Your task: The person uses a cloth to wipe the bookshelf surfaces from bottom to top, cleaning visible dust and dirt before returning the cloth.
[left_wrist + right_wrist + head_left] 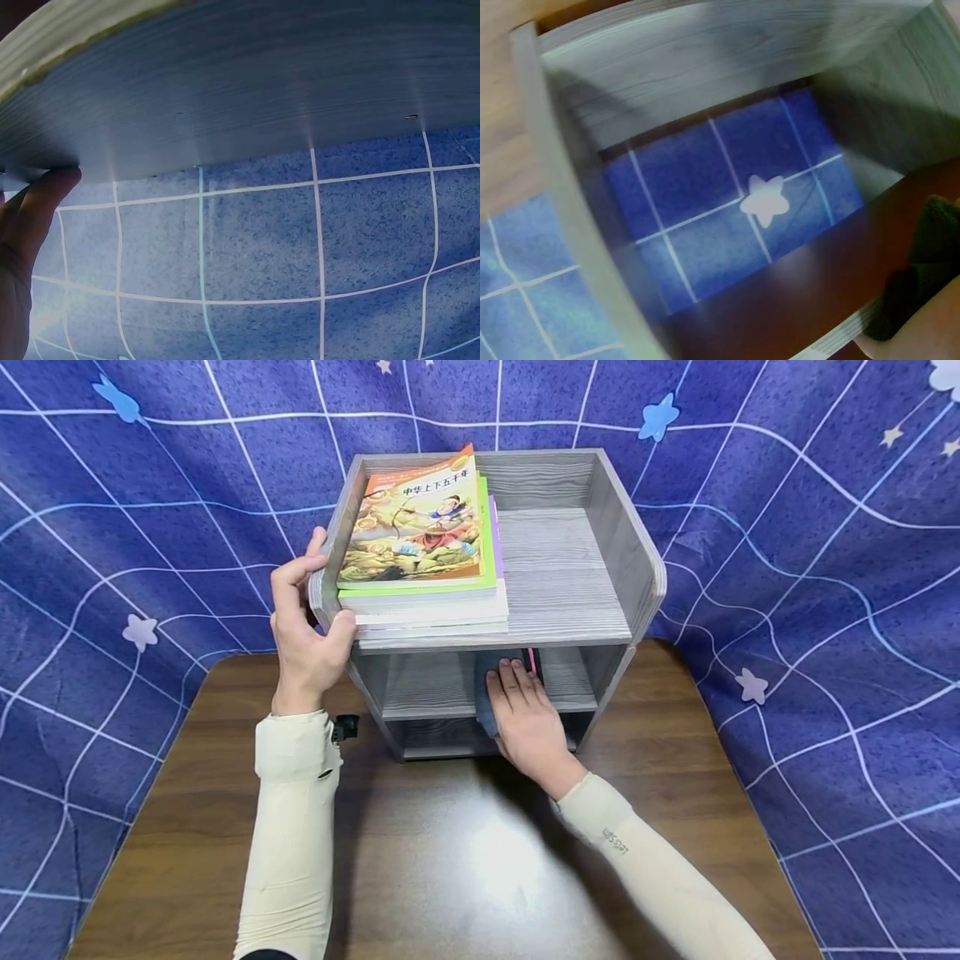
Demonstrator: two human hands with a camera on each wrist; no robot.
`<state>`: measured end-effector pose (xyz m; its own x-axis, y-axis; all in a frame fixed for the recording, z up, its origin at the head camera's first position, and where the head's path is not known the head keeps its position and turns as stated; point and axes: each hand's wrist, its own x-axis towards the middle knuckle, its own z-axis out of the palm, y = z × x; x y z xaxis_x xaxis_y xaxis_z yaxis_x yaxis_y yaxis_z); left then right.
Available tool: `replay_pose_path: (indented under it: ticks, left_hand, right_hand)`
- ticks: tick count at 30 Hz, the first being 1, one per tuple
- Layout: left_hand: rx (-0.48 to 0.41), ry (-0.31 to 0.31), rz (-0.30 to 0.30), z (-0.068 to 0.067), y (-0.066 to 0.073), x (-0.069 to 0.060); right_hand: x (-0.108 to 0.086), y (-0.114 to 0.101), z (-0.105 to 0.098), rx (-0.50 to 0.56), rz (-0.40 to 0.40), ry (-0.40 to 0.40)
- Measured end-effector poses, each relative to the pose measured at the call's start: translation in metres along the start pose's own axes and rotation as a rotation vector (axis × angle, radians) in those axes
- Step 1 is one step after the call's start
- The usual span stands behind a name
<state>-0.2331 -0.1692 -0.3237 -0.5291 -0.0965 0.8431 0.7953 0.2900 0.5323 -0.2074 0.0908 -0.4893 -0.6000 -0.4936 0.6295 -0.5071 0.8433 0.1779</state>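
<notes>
My left hand (307, 627) grips the left side panel of a grey wood-grain bookshelf (558, 560), thumb at its front edge and fingers round the outer side. In the left wrist view, a finger (45, 202) touches the panel's outer face. My right hand (528, 718) reaches into the lower part with fingers straight and together, pressing a dark grey cloth (486, 697) against the middle shelf board (427, 685). The cloth (907, 292) looks bunched in the right wrist view. A dark item with a pink edge (533, 660) shows beyond the fingertips; its kind is unclear.
A stack of books (423, 539) lies on the left half of the top shelf. The bookshelf stands on a brown wooden table (420, 860). Blue patterned fabric (810, 568) hangs behind and at both sides, showing through the shelf's open back in the right wrist view.
</notes>
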Motion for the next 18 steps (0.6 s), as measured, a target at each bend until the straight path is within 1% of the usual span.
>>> replay_pose_path:
  ticks: [5, 12, 15, 18]
  left_hand:
    - [-0.017, 0.010, -0.012, 0.000, -0.002, 0.001]
    - [-0.029, 0.008, -0.023, 0.000, -0.003, 0.001]
    - [-0.033, 0.008, -0.024, 0.000, -0.001, 0.000]
    - [-0.030, 0.005, -0.020, 0.001, 0.000, 0.000]
  right_hand:
    - [-0.008, 0.014, -0.004, 0.000, 0.005, 0.010]
    - [-0.020, 0.032, -0.007, 0.046, 0.016, 0.048]
    - [-0.025, 0.041, -0.009, 0.040, 0.015, 0.060]
    - [-0.031, 0.050, -0.010, 0.032, 0.016, 0.055]
